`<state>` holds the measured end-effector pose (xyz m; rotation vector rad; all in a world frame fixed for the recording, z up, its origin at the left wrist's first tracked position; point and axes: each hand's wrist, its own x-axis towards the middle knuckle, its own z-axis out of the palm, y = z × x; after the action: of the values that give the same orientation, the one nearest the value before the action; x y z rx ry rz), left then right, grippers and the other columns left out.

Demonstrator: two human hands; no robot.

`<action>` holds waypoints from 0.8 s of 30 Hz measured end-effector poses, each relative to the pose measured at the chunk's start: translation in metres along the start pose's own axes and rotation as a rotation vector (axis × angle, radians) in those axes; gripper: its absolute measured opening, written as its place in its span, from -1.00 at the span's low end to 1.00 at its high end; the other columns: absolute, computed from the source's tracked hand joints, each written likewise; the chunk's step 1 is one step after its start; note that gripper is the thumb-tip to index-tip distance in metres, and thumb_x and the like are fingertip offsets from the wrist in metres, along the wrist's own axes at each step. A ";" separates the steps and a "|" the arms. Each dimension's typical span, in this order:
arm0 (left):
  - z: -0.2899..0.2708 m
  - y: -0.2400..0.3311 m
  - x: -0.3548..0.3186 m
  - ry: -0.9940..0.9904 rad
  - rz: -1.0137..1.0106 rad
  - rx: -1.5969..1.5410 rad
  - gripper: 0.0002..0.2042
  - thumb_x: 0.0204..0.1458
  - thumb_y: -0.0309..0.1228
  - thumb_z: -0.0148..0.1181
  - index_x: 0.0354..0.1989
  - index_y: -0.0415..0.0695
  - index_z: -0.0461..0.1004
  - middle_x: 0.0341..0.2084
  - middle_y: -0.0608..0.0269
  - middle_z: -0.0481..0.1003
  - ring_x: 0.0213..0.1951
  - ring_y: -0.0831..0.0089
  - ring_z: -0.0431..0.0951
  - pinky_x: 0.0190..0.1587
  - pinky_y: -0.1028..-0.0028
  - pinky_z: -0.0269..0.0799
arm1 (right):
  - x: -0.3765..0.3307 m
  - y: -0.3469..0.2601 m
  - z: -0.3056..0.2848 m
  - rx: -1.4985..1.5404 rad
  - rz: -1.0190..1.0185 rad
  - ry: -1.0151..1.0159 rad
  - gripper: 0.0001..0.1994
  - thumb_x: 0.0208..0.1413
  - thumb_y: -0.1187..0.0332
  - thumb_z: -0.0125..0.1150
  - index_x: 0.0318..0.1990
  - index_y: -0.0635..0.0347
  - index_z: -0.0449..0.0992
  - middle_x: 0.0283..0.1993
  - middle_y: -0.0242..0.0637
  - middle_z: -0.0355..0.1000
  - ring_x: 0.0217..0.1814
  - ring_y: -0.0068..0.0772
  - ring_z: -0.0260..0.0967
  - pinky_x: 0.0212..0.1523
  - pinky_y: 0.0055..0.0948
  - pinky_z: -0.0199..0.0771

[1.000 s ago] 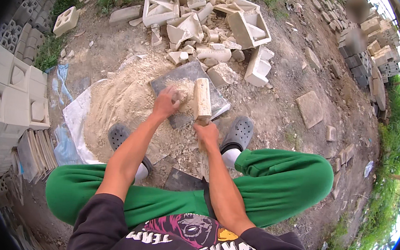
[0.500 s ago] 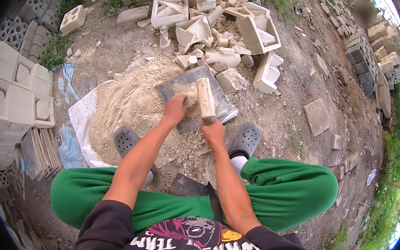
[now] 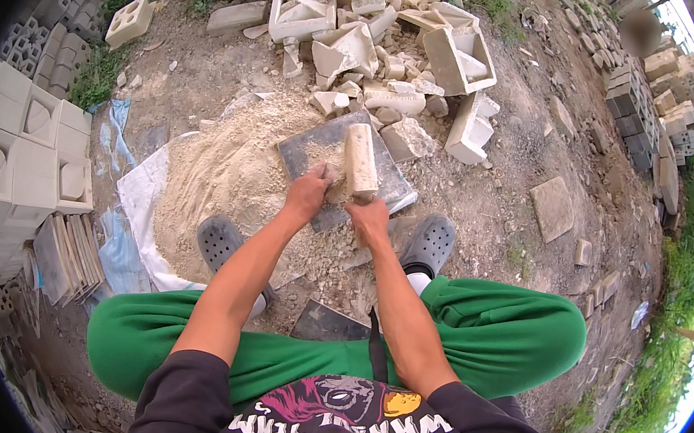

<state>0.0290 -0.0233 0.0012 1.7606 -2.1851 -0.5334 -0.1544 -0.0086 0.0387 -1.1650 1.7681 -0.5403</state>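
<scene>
Across the upper middle of the frame lay a heap of broken concrete blocks (image 3: 397, 46), hollow pieces and shards not yet reduced. Left of centre spread a broad mound of pale sand-like powder (image 3: 217, 179) on a white sheet (image 3: 136, 196), which looked like the crushed material already gathered; judging by its size against the rubble heap, a fair share of the work seemed done and a good deal left. Stacked whole blocks (image 3: 28, 144) stood along the left edge.

At the centre, a grey flat slab (image 3: 320, 147) lay on the ground between the powder and the rubble, dusted with crumbs along its lower edge. On it stood a pale, oblong block (image 3: 361, 159), leaning slightly, its lower end down on the slab.

The right hand (image 3: 368, 218) gripped the lower end of that block, fingers wrapped and pressed together around it. The left hand (image 3: 309, 194) rested on the slab just beside the block, its fingers curled over small crumbled bits (image 3: 328, 173); whether they pinched a piece I could not tell. The fragments under the block appeared only partly ground, so this batch seemed unfinished.

Two grey clogs (image 3: 430, 243) flanked the slab at lower centre.
</scene>
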 end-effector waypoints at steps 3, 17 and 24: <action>-0.004 0.008 0.002 0.010 0.002 0.026 -0.69 0.28 -0.34 -0.06 -0.01 -0.14 0.60 0.24 -0.14 0.39 0.00 -0.08 0.59 0.00 0.11 0.55 | -0.003 0.005 -0.013 0.116 0.091 0.028 -0.53 -0.18 0.18 0.47 -0.20 0.42 0.62 -0.33 -0.06 0.62 -0.35 -0.24 0.62 -0.28 -0.25 0.59; -0.010 0.007 0.005 -0.070 0.054 0.074 -0.70 0.24 -0.42 -0.05 0.02 -0.25 0.54 0.24 -0.16 0.39 0.06 0.04 0.59 0.01 0.19 0.57 | 0.004 0.029 0.006 0.038 0.048 0.012 -0.59 -0.14 0.24 0.39 -0.14 0.33 0.61 -0.37 -0.11 0.58 -0.38 -0.18 0.56 -0.32 -0.27 0.54; -0.027 0.023 0.003 -0.164 -0.259 -0.101 -0.70 0.27 -0.39 -0.05 0.01 -0.25 0.54 0.28 -0.13 0.35 0.18 0.05 0.50 0.06 0.19 0.55 | 0.005 -0.032 -0.026 0.053 0.005 0.078 -0.61 -0.16 0.23 0.41 -0.23 0.38 0.60 -0.35 0.06 0.59 -0.28 0.01 0.61 -0.22 -0.20 0.55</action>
<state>0.0203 -0.0249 0.0354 2.0208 -2.0009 -0.8608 -0.1622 -0.0302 0.0731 -1.1157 1.8114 -0.6342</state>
